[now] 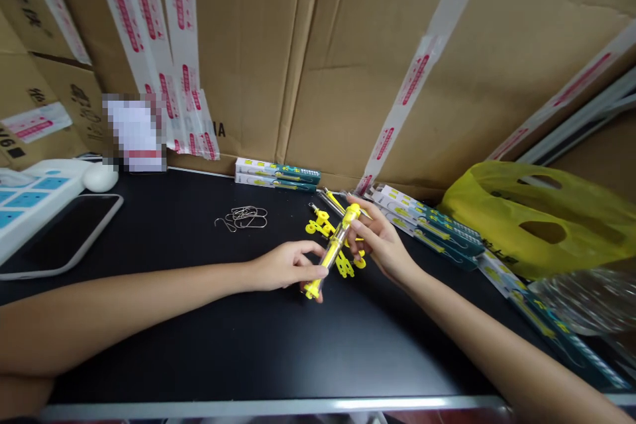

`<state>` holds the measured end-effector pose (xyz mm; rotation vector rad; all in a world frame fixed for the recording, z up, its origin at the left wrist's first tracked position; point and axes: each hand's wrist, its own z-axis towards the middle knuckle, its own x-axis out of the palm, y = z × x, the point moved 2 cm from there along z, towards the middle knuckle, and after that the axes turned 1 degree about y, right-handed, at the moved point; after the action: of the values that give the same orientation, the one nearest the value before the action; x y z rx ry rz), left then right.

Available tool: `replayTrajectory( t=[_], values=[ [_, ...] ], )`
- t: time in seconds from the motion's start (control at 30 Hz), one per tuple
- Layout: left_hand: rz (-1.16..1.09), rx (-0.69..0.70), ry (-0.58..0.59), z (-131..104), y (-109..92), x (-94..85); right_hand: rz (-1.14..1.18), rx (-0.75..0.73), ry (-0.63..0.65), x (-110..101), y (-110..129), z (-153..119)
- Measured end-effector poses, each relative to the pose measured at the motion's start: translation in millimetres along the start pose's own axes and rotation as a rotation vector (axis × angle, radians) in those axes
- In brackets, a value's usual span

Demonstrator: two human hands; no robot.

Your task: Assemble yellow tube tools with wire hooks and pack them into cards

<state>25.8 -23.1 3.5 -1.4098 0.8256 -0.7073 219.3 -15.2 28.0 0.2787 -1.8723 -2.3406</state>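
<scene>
Both hands hold a tubular spring scale (334, 246), a clear tube with a yellow inside and yellow ends, tilted above the black table. My left hand (291, 266) pinches its lower end between thumb and fingers. Around the upper end, just below the yellow cap, the fingers of my right hand (380, 238) are closed. Behind the tube lie loose yellow plastic parts (320, 221), partly hidden by it and my right hand. Metal springs (330, 201) lie a little farther back. A small pile of metal wire hooks (247, 217) rests to the left.
Printed boxes (277, 174) are stacked at the back, and more boxes (430, 225) line the right side. A yellow plastic bag (477, 212) stands at the right. A phone (64, 235) and a white power strip (47, 192) lie left. Taped cardboard (248, 46) walls the back.
</scene>
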Motion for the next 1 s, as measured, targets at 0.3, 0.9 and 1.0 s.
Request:
replayTrajectory(
  t=[0.3, 0.9, 1.0],
  values=[
    [-0.137, 0.152, -0.215, -1, 12, -1.2, 0.038, 0.016, 0.028, 53, -1, 38],
    [-0.148, 0.256, -0.336, 0, 17, -2.6, -1.134, -0.684, 0.49, 126, -41, 111],
    [-0.143, 0.264, -0.321, 0, 17, -2.8, -1.115, -0.66, 0.468, 129, -43, 112]
  ],
)
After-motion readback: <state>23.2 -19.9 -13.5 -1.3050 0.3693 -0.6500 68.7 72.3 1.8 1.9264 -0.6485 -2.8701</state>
